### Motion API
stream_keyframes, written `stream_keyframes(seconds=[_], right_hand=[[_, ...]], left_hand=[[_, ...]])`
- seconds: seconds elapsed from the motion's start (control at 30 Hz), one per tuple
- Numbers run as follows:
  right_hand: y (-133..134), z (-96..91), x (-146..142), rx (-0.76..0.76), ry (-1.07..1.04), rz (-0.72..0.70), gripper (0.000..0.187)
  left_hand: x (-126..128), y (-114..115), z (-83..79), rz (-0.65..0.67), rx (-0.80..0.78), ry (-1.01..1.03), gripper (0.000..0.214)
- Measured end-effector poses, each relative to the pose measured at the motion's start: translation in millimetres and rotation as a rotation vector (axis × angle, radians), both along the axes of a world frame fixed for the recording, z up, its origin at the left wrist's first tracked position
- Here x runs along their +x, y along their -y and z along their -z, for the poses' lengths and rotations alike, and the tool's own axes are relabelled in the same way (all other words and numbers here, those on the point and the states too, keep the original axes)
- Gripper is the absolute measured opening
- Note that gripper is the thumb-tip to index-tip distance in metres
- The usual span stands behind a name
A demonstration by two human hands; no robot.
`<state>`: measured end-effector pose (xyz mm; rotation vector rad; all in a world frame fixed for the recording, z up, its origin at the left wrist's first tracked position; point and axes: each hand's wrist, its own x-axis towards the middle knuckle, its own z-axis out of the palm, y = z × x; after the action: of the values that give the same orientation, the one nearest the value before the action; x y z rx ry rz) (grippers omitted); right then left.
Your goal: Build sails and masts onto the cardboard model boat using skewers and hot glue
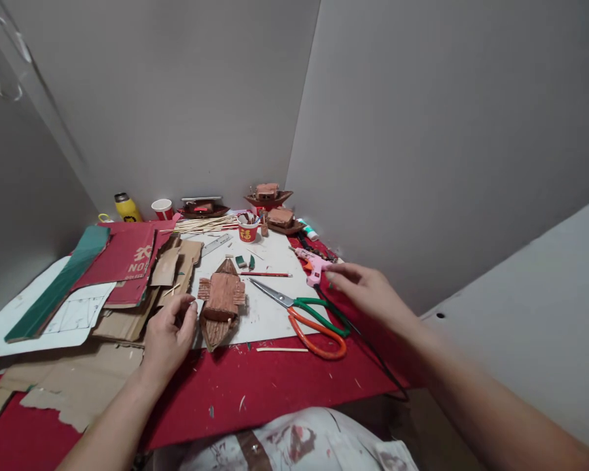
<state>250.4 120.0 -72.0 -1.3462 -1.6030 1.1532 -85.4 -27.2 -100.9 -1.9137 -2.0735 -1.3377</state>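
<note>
Plain grey walls meet in a corner behind a table covered with a red cloth (226,392), on which a white board (269,324) lies in the middle. A brown model boat (224,292) sits at the near part of this board, its roofed cabin facing up. The left hand (167,337) is just to the left of the boat, fingers curled and thumb bent toward them; whether the tips meet, or touch the hull, I cannot tell. The right hand (366,291) reaches to the right side of a pink glue gun (314,265), thumb and forefinger stretched out at its handle; whether they are closed on it, I cannot tell. Between boat and right hand lie scissors (294,304) with one green and one orange handle, blades toward the far left. Just beyond them is a red pencil (265,274). On the far side stand a red cup (248,230) filled with small pieces, more model boats (282,219) and a yellow bottle (127,208). Cardboard sheets (122,324) are heaped on the left.
</note>
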Motion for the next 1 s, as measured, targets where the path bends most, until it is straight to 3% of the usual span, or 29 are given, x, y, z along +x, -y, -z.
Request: stream_keyframes(seconds=[0.07, 0.13, 0.17, 0.27, 0.43, 0.6, 0.7, 0.87, 1.0], right_hand=[[27.6, -7.6, -9.5, 0.053, 0.083, -0.125, 0.018], [52.2, -11.7, -22.6, 0.257, 0.396, -0.533, 0.021], [61.7, -12.1, -29.3, 0.334, 0.512, -0.664, 0.022], [76.9, -9.0, -46.0, 0.495, 0.768, -0.826, 0.013], [76.7, -2.9, -59.5, 0.604, 0.935, -0.913, 0.02], [73.5, -6.1, -57.6, 0.532, 0.903, -0.924, 0.014], [70.9, -12.8, -52.7, 0.377, 0.737, -0.9, 0.014], [70.4, -22.3, -49.7, 0.028, 0.242, -0.844, 0.008], [76.8, -26.4, -51.8, 0.055, 0.095, -0.826, 0.01]], left_hand=[[0.7, 0.1, -0.7, 0.001, 0.001, -0.001, 0.019], [1.6, 0.3, -1.8, 0.004, 0.001, -0.007, 0.017], [2.1, 0.5, -2.4, 0.004, 0.001, -0.01, 0.017], [2.7, 1.8, -4.2, -0.006, 0.005, -0.016, 0.018], [1.8, 4.7, -5.7, -0.022, 0.017, -0.016, 0.02], [2.6, 5.5, -6.0, -0.028, 0.026, -0.008, 0.021], [3.1, 5.0, -6.0, -0.026, 0.03, 0.011, 0.021], [4.0, 7.9, -12.9, -0.018, 0.067, 0.065, 0.018], [24.8, 23.2, -31.3, -0.011, 0.119, 0.104, 0.015]])
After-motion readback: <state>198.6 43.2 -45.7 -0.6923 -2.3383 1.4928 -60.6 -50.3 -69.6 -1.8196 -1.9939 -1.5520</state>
